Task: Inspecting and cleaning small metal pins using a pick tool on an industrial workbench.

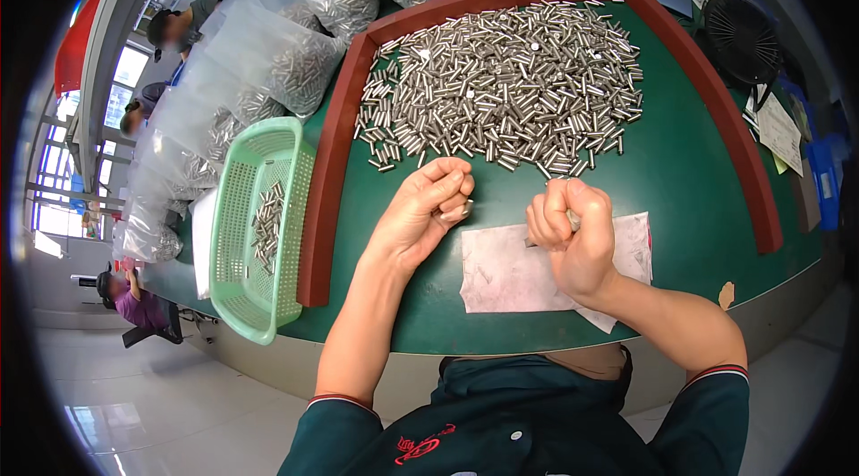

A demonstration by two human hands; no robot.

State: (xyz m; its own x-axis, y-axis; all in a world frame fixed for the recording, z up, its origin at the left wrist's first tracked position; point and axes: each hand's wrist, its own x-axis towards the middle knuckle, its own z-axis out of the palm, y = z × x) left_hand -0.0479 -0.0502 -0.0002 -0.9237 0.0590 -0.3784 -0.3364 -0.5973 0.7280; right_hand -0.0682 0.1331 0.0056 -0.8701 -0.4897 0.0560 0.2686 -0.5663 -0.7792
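A broad heap of short, shiny metal pins (510, 82) covers the far part of the green tabletop. Just in front of its near edge, my left hand (420, 212) is closed, fingers curled in; a bit of metal glints at the fingertips, apparently a pin. My right hand (577, 239) makes a fist over a stained whitish cloth (497, 275) lying on the table. Pale metal shows between its thumb and fingers, and a dark pin end pokes out below. How many pins either hand holds is hidden.
A dark red raised border (335, 163) frames the heap. Left of it stands a green plastic basket (291, 284) with some pins inside. Clear bags of pins (304, 69) line the back and left. A black fan (741, 38) is at the right; people sit far left.
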